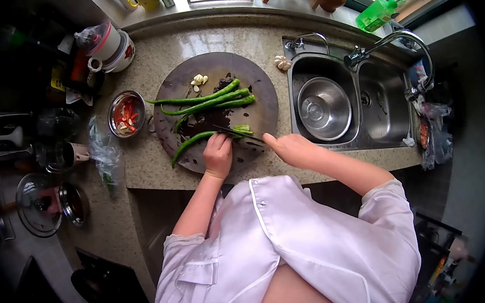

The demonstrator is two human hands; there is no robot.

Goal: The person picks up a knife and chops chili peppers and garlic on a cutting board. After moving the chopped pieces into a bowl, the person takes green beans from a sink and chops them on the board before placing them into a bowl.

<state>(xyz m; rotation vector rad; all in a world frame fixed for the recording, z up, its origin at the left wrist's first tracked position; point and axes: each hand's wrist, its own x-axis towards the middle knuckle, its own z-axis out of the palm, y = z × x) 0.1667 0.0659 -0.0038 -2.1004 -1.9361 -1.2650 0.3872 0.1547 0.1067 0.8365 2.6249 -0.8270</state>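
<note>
On the round cutting board (253, 76), my left hand (218, 155) presses down a long green chili pepper (190, 146), fingers closed on it. My right hand (288, 149) grips the handle of a knife (235, 132), whose dark blade lies across the pepper beside my left fingertips. Short cut green pieces (242, 128) lie just right of the blade. Above them rest several whole green chili peppers (210, 104), side by side. Peeled garlic cloves (198, 82) sit near the top of the board.
Left of the board stands a metal bowl (127, 114) with red pepper pieces and garlic. A plastic bag (105, 154) lies below it. To the right is a double sink (361, 142) holding a steel basin (324, 109). Garlic (283, 63) sits by the sink; white pots (112, 48) stand back left.
</note>
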